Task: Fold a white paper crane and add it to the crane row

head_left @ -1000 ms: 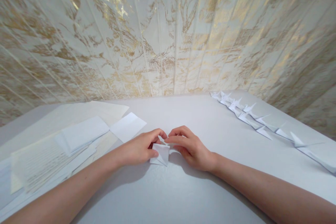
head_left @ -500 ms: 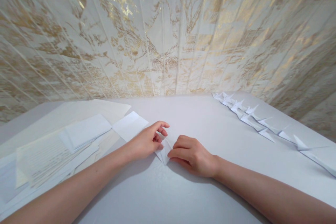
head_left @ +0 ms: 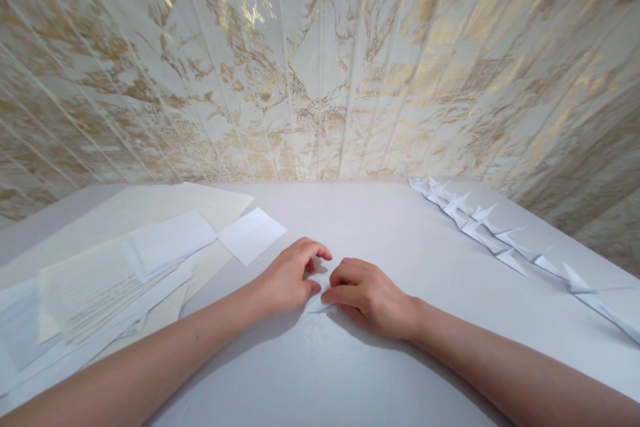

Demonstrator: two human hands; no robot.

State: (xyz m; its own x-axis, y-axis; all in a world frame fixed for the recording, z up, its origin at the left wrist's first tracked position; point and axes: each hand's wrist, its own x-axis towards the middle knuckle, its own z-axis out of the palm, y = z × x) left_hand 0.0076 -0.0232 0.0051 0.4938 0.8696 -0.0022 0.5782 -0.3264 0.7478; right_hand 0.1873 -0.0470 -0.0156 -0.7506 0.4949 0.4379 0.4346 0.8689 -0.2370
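Observation:
A small piece of folded white paper [head_left: 320,302] lies on the white table between my hands, and much of it is hidden by fingers. My right hand [head_left: 370,297] pinches its right side, thumb and fingertips pressed together low over the tabletop. On the left, my left hand [head_left: 293,275] is curved around the paper's other side. Its thumb tip is at the paper's edge, while the index finger arches above with a gap between them. Whether that thumb presses on the paper is hard to see.
A white paper square [head_left: 253,235] lies beyond my left hand. Farther left are a stack of blank white sheets [head_left: 170,243] and printed pages [head_left: 95,290]. Folded paper cranes [head_left: 480,230] stand in rows along the right side. A gold-patterned wall [head_left: 320,80] rises behind the table.
The folded paper has turned and now shows as a narrower, flatter shape. My left hand has moved slightly right, closer to my right hand. The view has shifted a little.

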